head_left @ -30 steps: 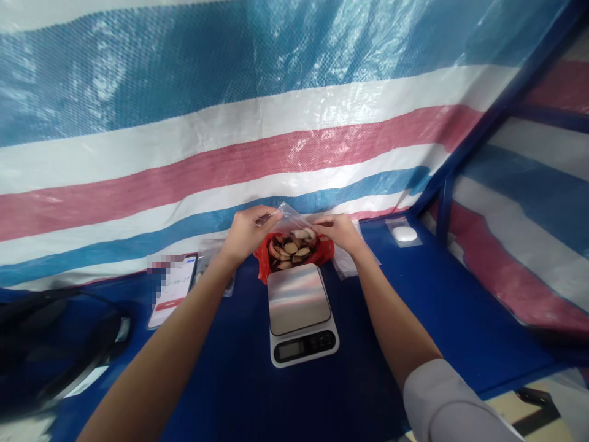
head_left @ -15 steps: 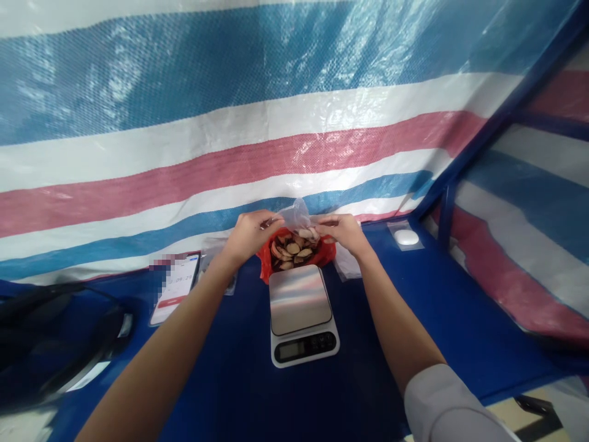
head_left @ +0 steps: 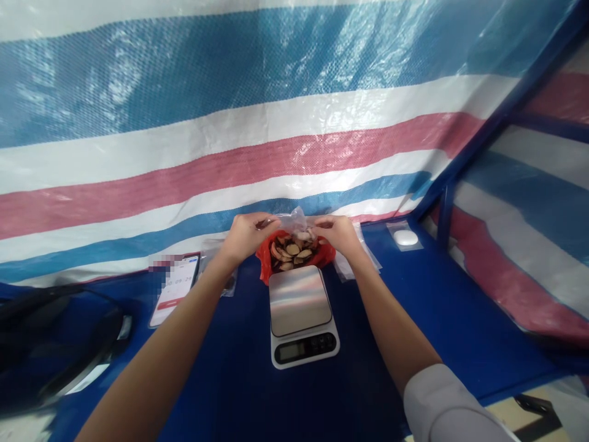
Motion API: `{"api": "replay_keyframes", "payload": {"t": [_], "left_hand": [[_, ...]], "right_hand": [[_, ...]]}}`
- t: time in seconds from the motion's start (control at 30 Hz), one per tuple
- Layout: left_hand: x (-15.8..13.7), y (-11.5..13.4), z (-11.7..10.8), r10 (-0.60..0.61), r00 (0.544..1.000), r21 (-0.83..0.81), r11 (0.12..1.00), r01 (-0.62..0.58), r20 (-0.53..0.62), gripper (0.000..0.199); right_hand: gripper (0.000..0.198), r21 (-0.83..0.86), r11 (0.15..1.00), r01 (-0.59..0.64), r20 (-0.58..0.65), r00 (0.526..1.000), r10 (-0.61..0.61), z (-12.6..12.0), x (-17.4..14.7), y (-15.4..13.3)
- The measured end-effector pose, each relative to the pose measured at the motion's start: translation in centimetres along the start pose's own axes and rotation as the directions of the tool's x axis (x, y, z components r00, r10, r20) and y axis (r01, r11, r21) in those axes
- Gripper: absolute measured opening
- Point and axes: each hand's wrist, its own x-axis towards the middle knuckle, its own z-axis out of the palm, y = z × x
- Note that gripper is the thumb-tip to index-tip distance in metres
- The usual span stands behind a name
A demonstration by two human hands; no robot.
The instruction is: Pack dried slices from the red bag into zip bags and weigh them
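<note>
The single view looks from head height above the near side of the flat, dark blue tabletop [head_left: 442, 307], facing forward and down toward the far blue, white and red striped plastic sheeting [head_left: 230, 153]. It sits near, with the bare left hand [head_left: 251, 236], bare right hand [head_left: 335, 234] and rectangular white scale with silver plate [head_left: 301, 307] around its centre.

Room lies above the scale [head_left: 300, 304]; behind the red bag [head_left: 264, 258], striped sheeting [head_left: 257, 147] probably blocks passage.
</note>
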Motion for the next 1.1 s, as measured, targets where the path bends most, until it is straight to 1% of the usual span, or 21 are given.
{"api": "replay_keyframes", "payload": {"t": [0.03, 0.1, 0.17, 0.23, 0.3, 0.33, 0.4, 0.5, 0.6, 0.67, 0.73, 0.8, 0.93, 1.1], "left_hand": [[0.0, 0.0, 0.1, 0.003, 1.000, 0.005, 1.000, -0.003, 0.011, 0.037], [0.0, -0.1, 0.3, 0.017, 1.000, -0.004, 1.000, -0.017, 0.024, 0.038], [0.0, -0.1, 0.4, 0.029, 0.999, -0.031, 0.999, -0.029, 0.015, 0.040], [0.0, -0.1, 0.5, 0.031, 0.999, -0.044, 0.999, -0.031, -0.006, 0.041], [-0.1, -0.1, 0.5, 0.030, 0.999, -0.040, 0.999, -0.031, -0.023, 0.040], [-0.1, -0.1, 0.5, 0.029, 0.999, -0.038, 0.999, -0.030, -0.030, 0.039], [0.0, 0.1, 0.5, 0.030, 0.999, -0.043, 0.999, -0.031, -0.040, 0.037], [0.0, 0.3, 0.4, 0.045, 0.998, -0.064, 0.997, -0.047, -0.038, 0.035], [0.1, 0.4, 0.5, 0.062, 0.998, -0.059, 0.996, -0.063, -0.021, 0.034], [0.1, 0.5, 0.6, 0.067, 0.998, -0.038, 0.997, -0.068, -0.021, 0.035], [0.1, 0.4, 0.7, 0.071, 0.997, -0.024, 0.997, -0.071, -0.028, 0.037], [0.2, 0.4, 0.7, 0.069, 0.997, -0.015, 0.997, -0.069, -0.034, 0.038], [0.2, 0.2, 0.0, 0.024, 0.998, -0.013, 1.000, -0.025, -0.058, 0.037], [-0.3, 0.1, -1.4, -0.039, 0.996, -0.062, 0.998, 0.034, -0.076, 0.034]], "right_hand": [[0.021, 0.035, 0.999, -0.013, 0.016, 1.000, 0.012, 0.3, 0.0, 0.2], [0.019, 0.047, 0.999, -0.003, 0.019, 1.000, 0.002, 0.7, 0.0, 0.4], [0.014, 0.003, 1.000, 0.030, 0.002, 1.000, -0.030, 0.9, -0.1, 0.3], [0.011, -0.076, 0.996, 0.055, -0.027, 0.998, -0.057, 1.0, -0.3, -0.1], [0.010, -0.141, 0.988, 0.066, -0.044, 0.996, -0.073, 1.0, -0.5, -0.4], [0.010, -0.148, 0.987, 0.061, -0.049, 0.996, -0.069, 1.0, -0.5, -0.5], [0.011, -0.090, 0.995, 0.032, -0.046, 0.998, -0.036, 1.1, -0.5, -0.5], [0.016, 0.116, 0.992, -0.049, -0.002, 0.999, 0.050, 1.2, -0.3, -0.5], [0.017, 0.306, 0.943, -0.131, 0.052, 0.991, 0.120, 1.4, -0.2, -0.7], [0.020, 0.375, 0.914, -0.156, 0.077, 0.988, 0.136, 1.5, -0.2, -1.0], [0.025, 0.401, 0.902, -0.161, 0.093, 0.986, 0.135, 1.7, -0.3, -1.0], [0.028, 0.392, 0.907, -0.154, 0.092, 0.988, 0.128, 1.7, -0.2, -0.8], [0.031, 0.380, 0.919, -0.103, 0.070, 0.994, 0.083, 1.8, -0.2, -0.5], [0.033, 0.384, 0.916, -0.112, 0.133, 0.989, 0.065, 2.1, -0.8, -1.1]]}}
